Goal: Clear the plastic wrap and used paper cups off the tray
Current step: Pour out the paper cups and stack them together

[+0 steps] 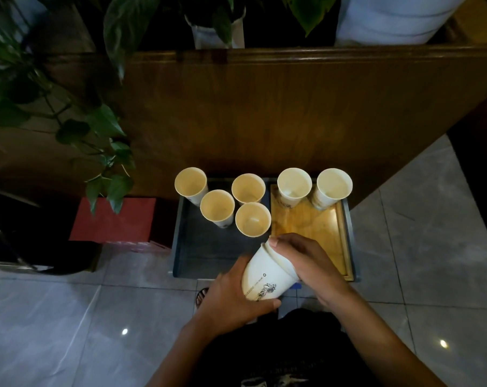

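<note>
Head view, both hands, left hand (231, 297), right hand (306, 263), gripping seemingly nested cups (267, 275), six upright cups (253, 219) beyond, wooden tray (315, 227).

Matt white paper cups (265, 275) stand on a dark, dull-surfaced grey tray (206, 252) and a smooth pale wooden tray (315, 227), beside a satin brown wood-grain panel (264, 113) and glossy grey floor tiles (55, 325).

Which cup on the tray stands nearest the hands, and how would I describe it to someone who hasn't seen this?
Start at the dark tray below the wooden panel, beside the lighter wooden tray. Four upright paper cups cluster at its far end. The cup nearest the hands is the front one, closest to the wooden tray, just beyond the tilted stacked cups being held.
</note>
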`<state>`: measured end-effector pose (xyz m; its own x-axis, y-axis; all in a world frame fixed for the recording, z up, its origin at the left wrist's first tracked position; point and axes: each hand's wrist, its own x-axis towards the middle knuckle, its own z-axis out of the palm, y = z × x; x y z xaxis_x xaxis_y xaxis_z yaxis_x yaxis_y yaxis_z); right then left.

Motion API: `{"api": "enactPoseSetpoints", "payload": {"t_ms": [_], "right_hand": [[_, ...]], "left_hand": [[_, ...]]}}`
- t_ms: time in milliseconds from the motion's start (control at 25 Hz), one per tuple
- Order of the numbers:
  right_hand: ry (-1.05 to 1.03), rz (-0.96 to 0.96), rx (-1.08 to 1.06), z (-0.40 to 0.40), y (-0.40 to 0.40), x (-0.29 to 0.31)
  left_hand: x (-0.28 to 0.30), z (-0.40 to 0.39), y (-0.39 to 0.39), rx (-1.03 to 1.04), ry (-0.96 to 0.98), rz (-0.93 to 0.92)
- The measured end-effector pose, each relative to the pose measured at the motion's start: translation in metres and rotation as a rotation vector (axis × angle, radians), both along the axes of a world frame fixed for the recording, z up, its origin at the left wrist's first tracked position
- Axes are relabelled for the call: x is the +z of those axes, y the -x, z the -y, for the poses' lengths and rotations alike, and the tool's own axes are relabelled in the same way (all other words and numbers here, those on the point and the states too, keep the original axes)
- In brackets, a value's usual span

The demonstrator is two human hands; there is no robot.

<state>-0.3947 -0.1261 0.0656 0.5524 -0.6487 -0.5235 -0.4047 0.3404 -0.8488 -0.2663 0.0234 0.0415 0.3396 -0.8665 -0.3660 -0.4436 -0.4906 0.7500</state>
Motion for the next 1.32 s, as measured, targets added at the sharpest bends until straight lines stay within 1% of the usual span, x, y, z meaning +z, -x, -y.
{"api": "enactPoseSetpoints", "payload": {"t_ms": [280, 400, 480, 560, 640, 720, 840, 920, 1000, 1040, 1120, 1200, 1240, 1280, 1320], "right_hand": [[0.024, -0.012, 0.024, -0.006, -0.002, -0.002], [0.079, -0.064, 0.097, -0.012, -0.006, -0.002], [0.209, -0.124, 0.163, -0.019, -0.011, -0.005], [0.423, -0.189, 0.219, -0.029, -0.017, -0.011], [0.640, -0.236, 0.320, -0.040, -0.026, -0.020], [0.730, -0.269, 0.403, -0.047, -0.032, -0.028], [0.714, -0.296, 0.454, -0.049, -0.041, -0.035], [0.584, -0.272, 0.412, -0.047, -0.052, -0.036], [0.448, -0.258, 0.359, -0.045, -0.067, -0.039], [0.426, -0.273, 0.349, -0.047, -0.075, -0.041], [0.458, -0.320, 0.350, -0.055, -0.086, -0.046], [0.555, -0.354, 0.352, -0.067, -0.098, -0.050], [0.636, -0.381, 0.355, -0.073, -0.105, -0.052], [0.752, -0.412, 0.349, -0.079, -0.113, -0.055], [0.876, -0.446, 0.338, -0.084, -0.121, -0.058]], "left_hand": [[-0.004, 0.002, 0.001, 0.007, 0.045, -0.013], [-0.009, 0.000, -0.001, 0.018, 0.069, 0.013], [-0.015, 0.000, 0.000, 0.031, 0.092, 0.025], [-0.020, 0.003, 0.002, 0.063, 0.110, 0.064], [-0.024, 0.006, 0.003, 0.109, 0.119, 0.100], [-0.030, 0.003, 0.001, 0.158, 0.139, 0.088], [-0.040, -0.009, -0.004, 0.196, 0.205, 0.086], [-0.043, -0.014, -0.009, 0.198, 0.218, 0.093], [-0.047, -0.015, -0.015, 0.186, 0.186, 0.124], [-0.047, -0.015, -0.019, 0.169, 0.160, 0.157], [-0.050, -0.014, -0.028, 0.130, 0.103, 0.261], [-0.054, -0.017, -0.040, 0.115, 0.087, 0.379], [-0.056, -0.020, -0.046, 0.119, 0.113, 0.408], [-0.059, -0.023, -0.054, 0.126, 0.160, 0.425], [-0.063, -0.026, -0.061, 0.140, 0.190, 0.398]]}}
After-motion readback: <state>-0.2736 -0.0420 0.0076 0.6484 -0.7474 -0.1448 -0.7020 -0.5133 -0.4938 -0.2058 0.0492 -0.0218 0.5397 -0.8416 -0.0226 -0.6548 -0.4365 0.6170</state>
